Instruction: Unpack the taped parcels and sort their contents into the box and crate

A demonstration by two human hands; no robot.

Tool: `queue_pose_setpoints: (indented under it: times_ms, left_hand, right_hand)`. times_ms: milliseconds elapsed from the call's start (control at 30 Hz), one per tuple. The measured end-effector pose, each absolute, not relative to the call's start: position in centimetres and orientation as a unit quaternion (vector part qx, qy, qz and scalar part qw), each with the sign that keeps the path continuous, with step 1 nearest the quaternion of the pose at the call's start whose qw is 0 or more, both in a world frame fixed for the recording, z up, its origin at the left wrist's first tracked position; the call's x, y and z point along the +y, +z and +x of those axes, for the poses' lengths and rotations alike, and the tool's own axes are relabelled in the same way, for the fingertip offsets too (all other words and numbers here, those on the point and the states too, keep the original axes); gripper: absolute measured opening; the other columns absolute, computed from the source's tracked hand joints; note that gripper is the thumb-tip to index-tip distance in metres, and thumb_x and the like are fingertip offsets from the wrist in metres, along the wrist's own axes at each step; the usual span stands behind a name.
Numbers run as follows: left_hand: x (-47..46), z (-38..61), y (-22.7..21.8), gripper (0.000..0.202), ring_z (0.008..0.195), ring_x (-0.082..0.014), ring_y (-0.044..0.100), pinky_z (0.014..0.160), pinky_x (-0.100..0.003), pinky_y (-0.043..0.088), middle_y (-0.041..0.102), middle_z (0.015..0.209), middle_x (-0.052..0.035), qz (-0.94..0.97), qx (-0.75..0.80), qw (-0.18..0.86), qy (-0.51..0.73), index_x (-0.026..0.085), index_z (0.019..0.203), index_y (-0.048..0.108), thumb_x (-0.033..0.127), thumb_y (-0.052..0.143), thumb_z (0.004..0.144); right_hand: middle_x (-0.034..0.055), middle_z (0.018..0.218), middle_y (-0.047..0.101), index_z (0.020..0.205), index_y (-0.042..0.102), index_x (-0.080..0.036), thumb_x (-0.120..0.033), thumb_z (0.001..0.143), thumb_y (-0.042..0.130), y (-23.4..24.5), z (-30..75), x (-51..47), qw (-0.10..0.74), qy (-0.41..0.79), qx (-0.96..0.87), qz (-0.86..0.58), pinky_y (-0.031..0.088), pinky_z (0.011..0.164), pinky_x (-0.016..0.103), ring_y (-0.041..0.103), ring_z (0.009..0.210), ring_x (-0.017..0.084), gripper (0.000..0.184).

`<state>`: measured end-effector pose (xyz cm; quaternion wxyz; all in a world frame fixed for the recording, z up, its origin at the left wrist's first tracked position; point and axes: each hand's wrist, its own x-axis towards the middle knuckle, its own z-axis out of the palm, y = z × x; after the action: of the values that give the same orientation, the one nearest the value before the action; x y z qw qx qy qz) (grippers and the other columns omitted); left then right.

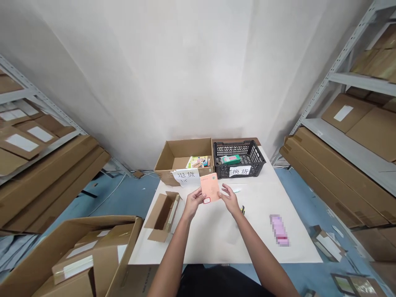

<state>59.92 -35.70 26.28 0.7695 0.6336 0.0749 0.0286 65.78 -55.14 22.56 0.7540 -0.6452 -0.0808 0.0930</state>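
A flat salmon-pink packet (210, 185), possibly a thin box or a booklet, is held up over the middle of the white table. It has a small code near its top right corner and a red-outlined label at its lower left. My left hand (193, 203) pinches its lower left side. At its right edge, the thumb of my right hand (230, 200) presses on it, with the other fingers curled and partly raised. An opened small cardboard box (162, 214) lies left of my left hand. A yellow-and-black tool (243, 210) is partly hidden by my right forearm.
Behind the packet stand a cardboard box (163, 175) with colourful packages and a black plastic crate (260, 165) holding a green box (233, 159). A blurred pink item (279, 229) lies right on the table (256, 247). A large carton (136, 227) of parcels stands left; shelves flank both sides.
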Motion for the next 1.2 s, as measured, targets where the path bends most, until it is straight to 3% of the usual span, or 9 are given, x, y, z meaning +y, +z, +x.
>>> queue_pose_setpoints:
  times_ms: [100, 200, 400, 533, 667, 767, 867, 1067, 1200]
  left_hand:
    - [-34.7, 59.7, 26.6, 0.076, 0.111, -0.0308, 0.072, 0.091, -0.044, 0.061, 0.073, 0.129, -0.0163, 0.636, 0.091, 0.766, 0.023, 0.017, 0.142, 0.063, 0.049, 0.083, 0.076]
    - [-34.6, 60.2, 26.4, 0.067, 0.113, -0.0295, 0.072, 0.097, -0.045, 0.059, 0.073, 0.131, -0.0146, 0.685, 0.152, 0.701, 0.127, 0.02, 0.133, 0.07, 0.049, 0.084, 0.075]
    - [-34.2, 62.6, 27.7, 0.06, 0.122, -0.03, 0.068, 0.109, -0.049, 0.052, 0.072, 0.132, -0.0099, 0.698, 0.053, 0.707, 0.099, 0.021, 0.131, 0.072, 0.047, 0.08, 0.078]
    - [-30.6, 64.3, 28.8, 0.069, 0.121, -0.0329, 0.068, 0.106, -0.051, 0.054, 0.074, 0.129, -0.0122, 0.65, 0.065, 0.748, 0.113, 0.016, 0.134, 0.069, 0.055, 0.079, 0.078]
    - [-26.0, 66.3, 28.2, 0.085, 0.116, -0.0343, 0.07, 0.099, -0.051, 0.059, 0.074, 0.126, -0.017, 0.61, 0.089, 0.783, 0.081, 0.012, 0.136, 0.067, 0.058, 0.088, 0.067]
    - [-23.6, 69.0, 27.4, 0.084, 0.115, -0.0331, 0.071, 0.1, -0.051, 0.058, 0.075, 0.125, -0.0172, 0.599, 0.102, 0.788, 0.098, 0.013, 0.134, 0.068, 0.056, 0.09, 0.065]
    - [-22.3, 73.2, 27.7, 0.072, 0.117, -0.0318, 0.07, 0.103, -0.051, 0.057, 0.074, 0.127, -0.017, 0.606, 0.11, 0.776, 0.135, 0.013, 0.131, 0.07, 0.052, 0.086, 0.072]
    - [-21.1, 79.7, 28.6, 0.053, 0.128, -0.0298, 0.063, 0.11, -0.044, 0.051, 0.064, 0.142, -0.0175, 0.691, 0.166, 0.673, 0.206, 0.016, 0.134, 0.067, 0.038, 0.075, 0.087]
    - [-21.2, 76.9, 23.1, 0.044, 0.122, -0.0263, 0.065, 0.104, -0.04, 0.053, 0.067, 0.139, -0.0129, 0.756, 0.149, 0.605, 0.201, 0.021, 0.134, 0.067, 0.035, 0.065, 0.092]
  right_hand:
    - [0.0137, 0.127, 0.073, 0.132, 0.064, -0.023, -0.053, 0.078, 0.081, 22.8, 66.3, -54.9, 0.787, 0.182, -0.097, -0.581, 0.058, 0.097, 0.049, 0.07, 0.117, 0.032, 0.064]
    - [0.0117, 0.116, 0.077, 0.127, 0.065, -0.023, -0.051, 0.078, 0.082, 23.3, 66.5, -53.9, 0.807, 0.192, -0.097, -0.55, 0.06, 0.093, 0.05, 0.073, 0.108, 0.032, 0.059]
    - [0.0096, 0.145, 0.063, 0.131, 0.069, -0.029, -0.045, 0.077, 0.084, 25.2, 67.4, -50.4, 0.765, 0.164, -0.219, -0.583, 0.051, 0.109, 0.049, 0.056, 0.137, 0.031, 0.059]
    - [0.0104, 0.147, 0.061, 0.136, 0.068, -0.029, -0.049, 0.081, 0.08, 25.5, 70.0, -48.2, 0.745, 0.124, -0.211, -0.621, 0.049, 0.111, 0.05, 0.05, 0.143, 0.031, 0.06]
    - [0.0143, 0.135, 0.068, 0.14, 0.063, -0.023, -0.052, 0.073, 0.084, 24.8, 73.8, -45.4, 0.758, 0.058, -0.095, -0.643, 0.055, 0.102, 0.05, 0.062, 0.127, 0.032, 0.076]
    - [0.0132, 0.117, 0.075, 0.134, 0.066, -0.019, -0.048, 0.072, 0.084, 24.6, 77.0, -42.7, 0.783, 0.077, -0.1, -0.609, 0.058, 0.096, 0.047, 0.071, 0.108, 0.029, 0.071]
    - [0.0124, 0.113, 0.076, 0.128, 0.069, -0.018, -0.046, 0.072, 0.081, 25.5, 80.6, -40.0, 0.782, 0.046, -0.1, -0.614, 0.058, 0.094, 0.043, 0.072, 0.104, 0.027, 0.063]
    - [0.0143, 0.125, 0.071, 0.138, 0.061, -0.018, -0.047, 0.077, 0.067, 25.3, 86.3, -40.2, 0.673, -0.06, -0.007, -0.737, 0.055, 0.097, 0.041, 0.071, 0.106, 0.026, 0.068]
    - [0.0135, 0.125, 0.071, 0.136, 0.062, -0.018, -0.04, 0.079, 0.059, 19.6, 83.2, -44.7, 0.605, -0.055, 0.016, -0.794, 0.055, 0.098, 0.041, 0.071, 0.105, 0.026, 0.061]
